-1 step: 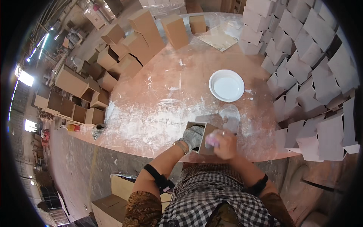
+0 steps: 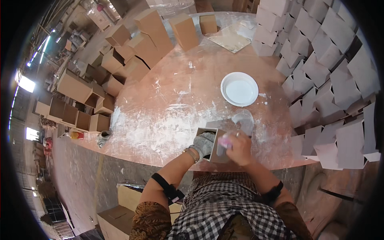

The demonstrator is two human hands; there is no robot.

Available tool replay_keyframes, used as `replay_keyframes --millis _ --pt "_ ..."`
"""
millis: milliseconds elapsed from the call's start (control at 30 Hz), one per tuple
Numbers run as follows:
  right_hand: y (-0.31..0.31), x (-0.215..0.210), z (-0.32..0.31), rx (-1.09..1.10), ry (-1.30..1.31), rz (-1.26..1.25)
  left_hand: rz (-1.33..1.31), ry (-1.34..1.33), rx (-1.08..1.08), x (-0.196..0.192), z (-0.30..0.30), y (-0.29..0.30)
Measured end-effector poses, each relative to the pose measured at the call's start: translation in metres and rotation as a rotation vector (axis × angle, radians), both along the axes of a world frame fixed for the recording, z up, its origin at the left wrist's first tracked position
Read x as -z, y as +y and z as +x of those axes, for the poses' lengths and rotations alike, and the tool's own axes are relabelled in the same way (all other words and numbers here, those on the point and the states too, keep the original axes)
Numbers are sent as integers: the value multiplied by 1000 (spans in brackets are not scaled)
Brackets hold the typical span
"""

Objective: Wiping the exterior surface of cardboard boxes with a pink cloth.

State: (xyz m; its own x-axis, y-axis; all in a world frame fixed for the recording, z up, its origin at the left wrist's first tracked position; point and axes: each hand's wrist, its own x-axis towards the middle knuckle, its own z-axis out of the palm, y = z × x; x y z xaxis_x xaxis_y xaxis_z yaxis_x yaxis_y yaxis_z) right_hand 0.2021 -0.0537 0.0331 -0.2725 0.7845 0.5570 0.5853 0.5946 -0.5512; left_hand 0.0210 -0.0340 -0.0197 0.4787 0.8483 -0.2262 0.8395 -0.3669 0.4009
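My left hand (image 2: 205, 145), in a grey knit glove, reaches into the open end of a small cardboard box (image 2: 221, 154) and holds it from inside; the fingertips are hidden there. The box lies on its side near the table's front edge. My bare right hand (image 2: 239, 149) is closed round a small pink pad (image 2: 225, 141), smeared by motion, at the box's right-hand face. A ring shows on one finger. Beyond the hands, a white bowl (image 2: 239, 89) with white stuff in it stands on the table (image 2: 168, 90).
Brown open boxes (image 2: 146, 48) are stacked along the left and far left edge. Pale, whitish boxes (image 2: 316, 72) pile high on the right. A flat, white-smeared board (image 2: 230, 39) lies at the back. Below the table, at left, stands a carton (image 2: 116, 220).
My right hand and the pink pad have shifted slightly up along the box. My left hand and the box stay almost in place.
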Motion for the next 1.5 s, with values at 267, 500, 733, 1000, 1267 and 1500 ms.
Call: replay_keyframes --millis 267,500,733,1000,1267,1500 --pt "-40 7 0 -155 21 -4 2 -65 -69 17 -18 -8" --pt "42 20 2 81 48 20 -121 -63 -101 19 -9 -10" --pt "-40 23 18 -122 4 -8 55 -287 -277 73 -17 -31" --pt "49 29 2 58 15 26 -216 -57 -220 41 -8 -21" --pt "-31 20 18 -180 19 35 8 -255 -210 56 -16 -34" --pt "53 36 4 61 -18 79 -195 -141 -241 28 -3 -23"
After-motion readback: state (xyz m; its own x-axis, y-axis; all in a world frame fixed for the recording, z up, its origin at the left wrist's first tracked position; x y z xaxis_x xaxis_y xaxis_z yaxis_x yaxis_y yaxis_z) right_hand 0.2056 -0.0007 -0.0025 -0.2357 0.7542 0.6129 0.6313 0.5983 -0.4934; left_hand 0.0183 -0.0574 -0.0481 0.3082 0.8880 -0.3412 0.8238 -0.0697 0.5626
